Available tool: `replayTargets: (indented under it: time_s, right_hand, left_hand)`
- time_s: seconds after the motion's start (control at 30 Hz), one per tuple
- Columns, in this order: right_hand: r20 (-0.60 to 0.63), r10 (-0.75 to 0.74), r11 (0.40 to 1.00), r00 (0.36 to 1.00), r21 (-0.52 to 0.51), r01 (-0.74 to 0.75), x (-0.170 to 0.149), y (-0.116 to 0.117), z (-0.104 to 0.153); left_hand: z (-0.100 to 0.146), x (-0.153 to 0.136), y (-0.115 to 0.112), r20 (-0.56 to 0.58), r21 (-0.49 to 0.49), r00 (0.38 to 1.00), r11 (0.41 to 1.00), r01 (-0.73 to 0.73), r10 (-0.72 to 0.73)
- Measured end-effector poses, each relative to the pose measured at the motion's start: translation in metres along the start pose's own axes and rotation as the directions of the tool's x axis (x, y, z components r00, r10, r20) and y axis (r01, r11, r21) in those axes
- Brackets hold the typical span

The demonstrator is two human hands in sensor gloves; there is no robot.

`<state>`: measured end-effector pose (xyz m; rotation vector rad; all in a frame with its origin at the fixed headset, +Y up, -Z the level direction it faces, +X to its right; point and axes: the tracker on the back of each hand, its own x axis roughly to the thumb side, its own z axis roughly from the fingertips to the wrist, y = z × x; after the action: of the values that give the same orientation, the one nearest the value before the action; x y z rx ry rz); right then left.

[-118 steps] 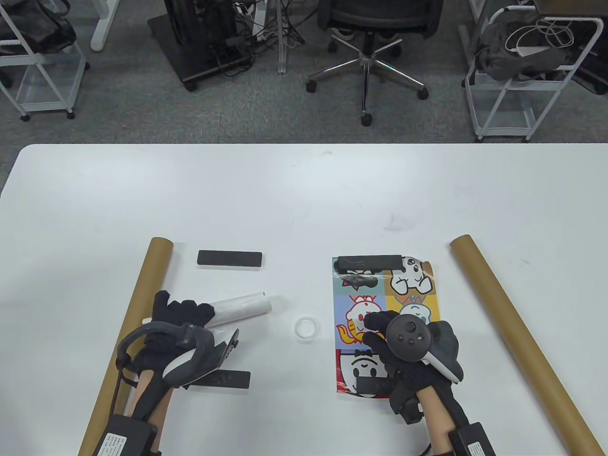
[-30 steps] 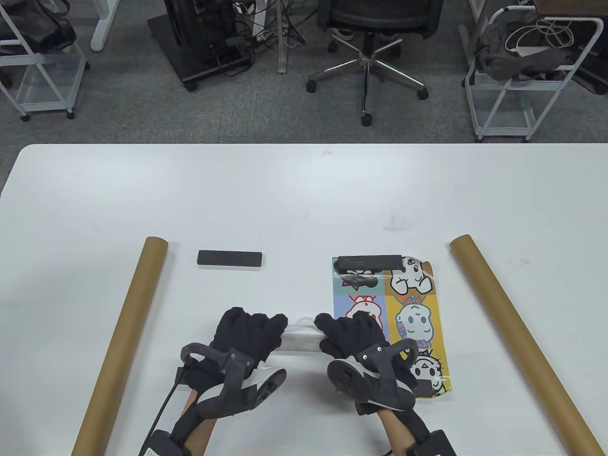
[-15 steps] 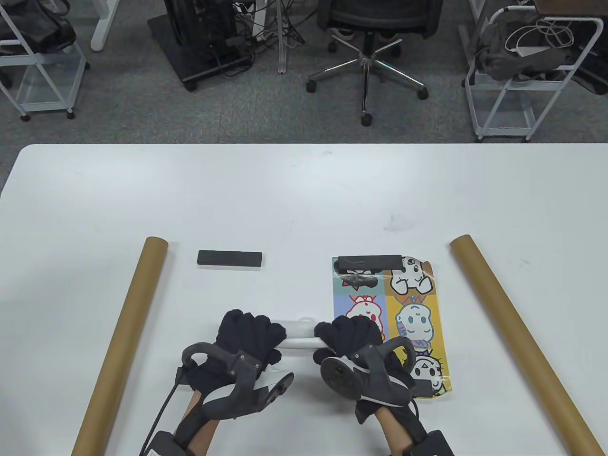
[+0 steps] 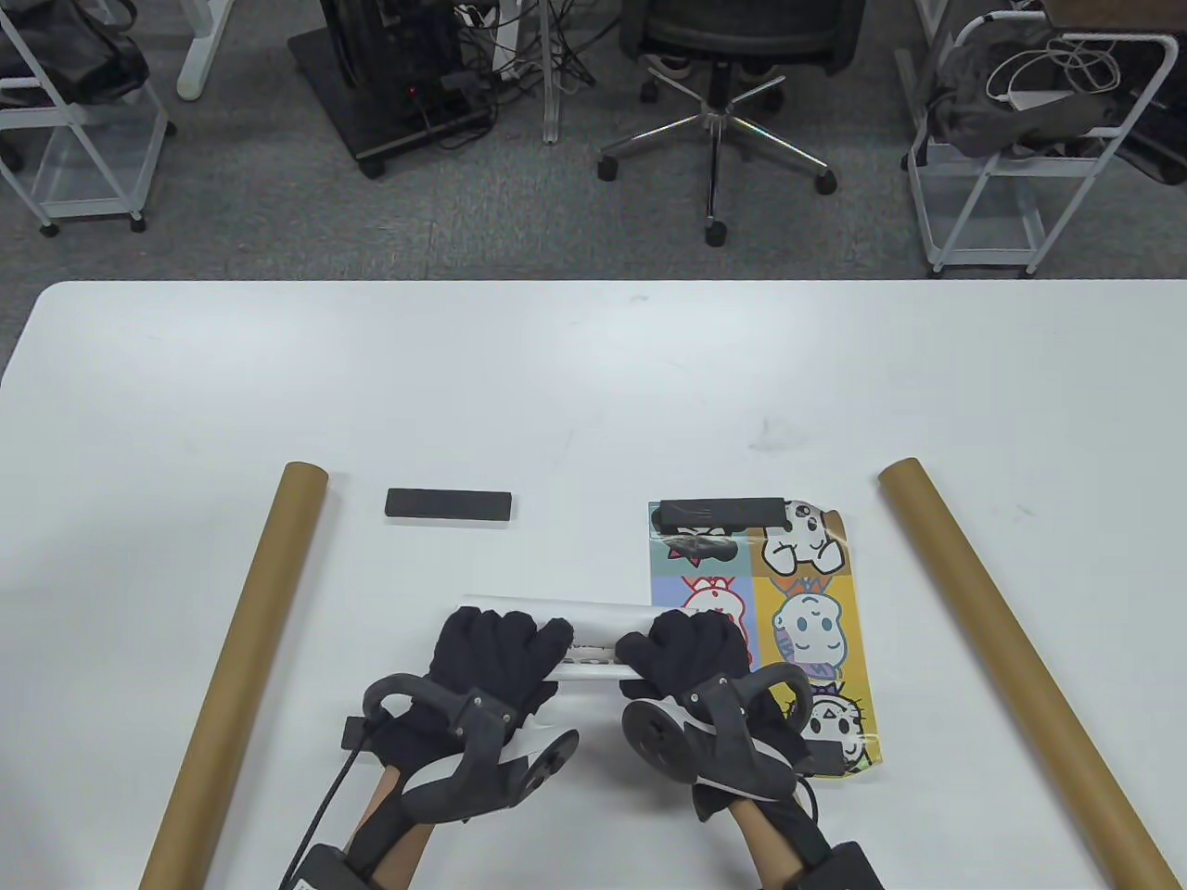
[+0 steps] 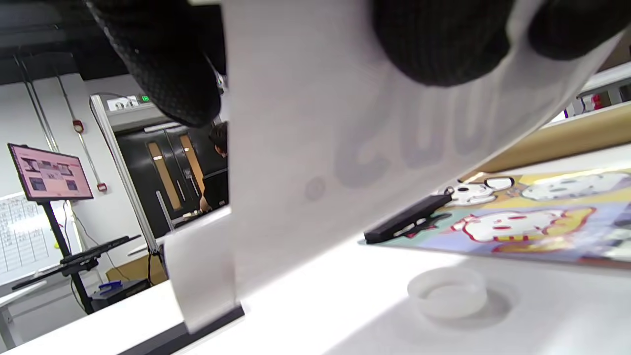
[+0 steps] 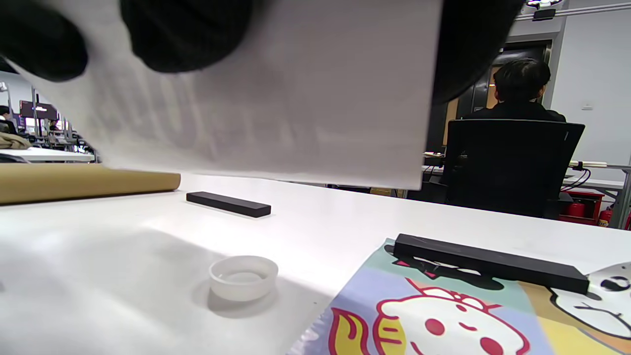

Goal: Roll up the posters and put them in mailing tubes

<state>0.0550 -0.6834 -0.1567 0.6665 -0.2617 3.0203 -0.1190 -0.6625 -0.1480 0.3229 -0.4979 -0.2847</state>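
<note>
White bench [image 4: 593,389]: two long brown cardboard mailing tubes, one left [image 4: 243,649] and one right [image 4: 1011,649] of the colourful cartoon poster [image 4: 797,630], both lying flat, contents unseen. Left hand [image 4: 491,654] and right hand [image 4: 691,654], side by side left of that poster, each grip a white partly rolled poster [image 4: 593,640], lifted. Small clear plastic cap [image 6: 243,277] beneath it.
</note>
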Motion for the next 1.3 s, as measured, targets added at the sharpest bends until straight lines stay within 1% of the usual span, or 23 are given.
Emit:
replayTargets:
  time_s: [0.1,0.17,0.23,0.4,0.57,0.67,0.73,0.87,0.97,1.07,1.1,1.13,1.2,1.27,1.3]
  right_hand:
    - [0.003,-0.028,0.999,1.000,-0.027,0.028,-0.004,-0.001,0.000]
    - [0.006,-0.047,0.997,0.999,-0.056,0.047,-0.005,-0.002,0.001]
    - [0.010,-0.039,0.997,0.999,-0.061,0.040,-0.004,-0.003,0.001]
    - [0.000,-0.007,1.000,1.000,-0.029,0.007,-0.002,0.000,-0.001]
    - [-0.009,-0.015,1.000,1.000,0.011,0.015,-0.002,0.001,-0.001]
    - [-0.020,-0.069,0.995,0.997,0.074,0.071,-0.001,0.003,-0.002]
    - [-0.010,-0.071,0.995,0.997,0.070,0.071,-0.001,0.002,-0.002]
    - [0.027,-0.025,0.998,0.999,0.053,0.023,0.003,0.002,-0.003]
    - [0.018,-0.018,0.999,1.000,0.033,0.017,0.003,0.002,-0.001]
    - [-0.002,-0.004,1.000,1.000,0.024,0.004,0.002,0.000,-0.001]
    - [-0.011,0.004,1.000,1.000,0.022,-0.003,0.001,0.000,-0.001]
    - [-0.016,0.004,0.999,1.000,0.043,-0.003,0.000,0.000,-0.001]
    - [-0.014,-0.007,1.000,1.000,0.023,0.007,-0.002,0.000,-0.001]
    - [-0.017,-0.039,0.999,0.999,0.030,0.040,-0.004,0.000,-0.001]
    - [-0.020,-0.050,0.999,0.999,0.016,0.050,-0.004,0.000,-0.001]
  left_hand:
    - [0.001,-0.003,0.000,-0.016,0.035,0.999,0.999,-0.031,0.032]
    - [0.001,-0.005,-0.002,-0.021,0.010,0.998,0.998,-0.054,0.055]
    - [0.000,-0.006,-0.004,-0.026,0.000,0.999,1.000,-0.023,0.023]
    - [0.000,-0.005,-0.005,-0.030,-0.019,0.998,0.999,0.049,-0.050]
    - [-0.001,-0.004,-0.007,-0.029,-0.052,0.999,0.999,0.012,-0.013]
    - [-0.001,-0.005,-0.006,-0.033,-0.067,0.999,0.997,-0.037,0.034]
    - [-0.001,-0.006,-0.007,-0.026,-0.057,1.000,0.998,-0.013,0.011]
    - [-0.002,-0.003,-0.010,-0.004,-0.086,0.999,0.995,0.050,-0.051]
    - [-0.001,-0.001,-0.009,0.010,-0.068,0.994,0.992,0.107,-0.107]
    - [-0.001,0.002,-0.008,0.011,-0.056,0.992,0.991,0.123,-0.123]
    - [-0.001,0.003,-0.008,0.009,-0.056,0.992,0.991,0.122,-0.122]
    - [-0.002,0.004,-0.008,0.004,-0.065,0.994,0.992,0.108,-0.108]
    - [-0.002,0.003,-0.008,-0.008,-0.077,0.997,0.995,0.071,-0.071]
    - [-0.002,0.001,-0.008,-0.022,-0.067,0.999,0.997,0.029,-0.031]
    - [-0.001,0.000,-0.007,-0.024,-0.060,0.999,0.998,0.024,-0.025]
